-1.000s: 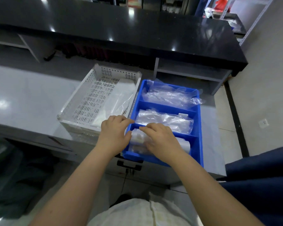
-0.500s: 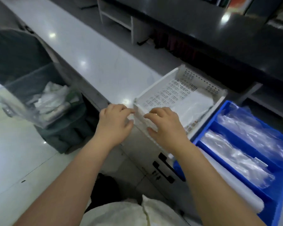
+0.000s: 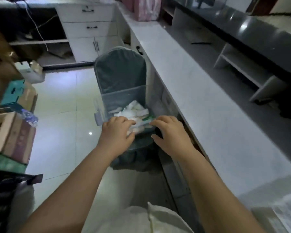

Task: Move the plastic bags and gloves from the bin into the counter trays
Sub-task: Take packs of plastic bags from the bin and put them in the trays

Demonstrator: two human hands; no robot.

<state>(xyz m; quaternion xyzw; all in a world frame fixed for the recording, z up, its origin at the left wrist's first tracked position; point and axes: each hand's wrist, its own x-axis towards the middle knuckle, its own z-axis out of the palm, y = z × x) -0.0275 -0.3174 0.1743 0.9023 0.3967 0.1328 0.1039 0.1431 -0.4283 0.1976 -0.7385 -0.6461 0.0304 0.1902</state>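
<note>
- Stacked boxes (image 3: pixel 13 132) on the far left, new in view since my head turned away from the trays.
- My left hand (image 3: pixel 116 133) has left the white tray and is now over the bin (image 3: pixel 123 98); fingers curled loosely on the white packets (image 3: pixel 134 110), grip unclear.
- My right hand (image 3: pixel 170 133) has moved there too, fingers spread, holding nothing.
- Table (image 3: pixel 200 101) now runs along the right; blue tray gone from view.
</note>
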